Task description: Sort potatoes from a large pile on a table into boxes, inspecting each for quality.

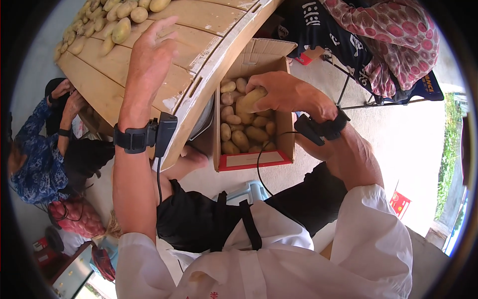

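Observation:
A cardboard box (217, 134) stands on the floor beside the wooden table, with several potatoes (239, 138) lying in it. Over the box, my right hand (291, 92) is closed around a potato (249, 101), thumb and fingers gripping its upper end. My left hand (154, 50) is raised above the tabletop with its fingers stretched apart and nothing in them. Just beyond it, a yellowish potato (121, 31) lies at the near edge of a potato pile (94, 20). Dark straps with small black devices circle both my wrists.
The slatted wooden table (199, 20) has a worn, pale edge next to the box. At the left a person in a blue patterned shirt (40, 159) sits by the table. Another person in patterned sleeves (388, 40) sits far right. A red net sack (82, 217) lies lower left.

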Tool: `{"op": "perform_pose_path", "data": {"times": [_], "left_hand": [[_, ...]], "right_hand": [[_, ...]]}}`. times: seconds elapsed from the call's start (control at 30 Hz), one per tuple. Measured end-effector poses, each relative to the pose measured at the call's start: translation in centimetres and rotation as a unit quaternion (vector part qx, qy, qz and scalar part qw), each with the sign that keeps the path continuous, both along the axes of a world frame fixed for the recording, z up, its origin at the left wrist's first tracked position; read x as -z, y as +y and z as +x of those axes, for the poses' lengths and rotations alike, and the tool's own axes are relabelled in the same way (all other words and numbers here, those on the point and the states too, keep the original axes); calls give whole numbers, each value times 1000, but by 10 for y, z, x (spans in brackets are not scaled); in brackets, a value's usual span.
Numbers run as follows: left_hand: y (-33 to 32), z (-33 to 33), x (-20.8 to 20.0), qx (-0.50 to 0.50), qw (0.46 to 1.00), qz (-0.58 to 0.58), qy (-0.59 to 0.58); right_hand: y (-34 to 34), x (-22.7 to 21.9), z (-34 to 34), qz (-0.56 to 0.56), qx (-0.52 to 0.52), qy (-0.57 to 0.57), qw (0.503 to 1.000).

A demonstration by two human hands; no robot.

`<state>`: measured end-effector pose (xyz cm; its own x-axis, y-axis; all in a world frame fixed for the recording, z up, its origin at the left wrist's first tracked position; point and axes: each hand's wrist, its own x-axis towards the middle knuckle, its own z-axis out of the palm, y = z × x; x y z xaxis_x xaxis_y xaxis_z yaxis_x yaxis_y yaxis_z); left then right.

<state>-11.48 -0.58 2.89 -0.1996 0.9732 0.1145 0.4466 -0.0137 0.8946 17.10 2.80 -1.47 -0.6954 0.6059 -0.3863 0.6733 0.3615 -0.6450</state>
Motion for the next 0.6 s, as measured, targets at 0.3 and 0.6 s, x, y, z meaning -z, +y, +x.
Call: {"op": "perform_pose_path", "data": {"times": [0.3,0.6], "left_hand": [[4,-2,1,-16,1000,0,-26],[1,4,-5,-25,998,-43,-29]], "right_hand": [[-3,-6,6,38,-26,-98,994],[-4,-1,9,11,-111,-160,981]]}}
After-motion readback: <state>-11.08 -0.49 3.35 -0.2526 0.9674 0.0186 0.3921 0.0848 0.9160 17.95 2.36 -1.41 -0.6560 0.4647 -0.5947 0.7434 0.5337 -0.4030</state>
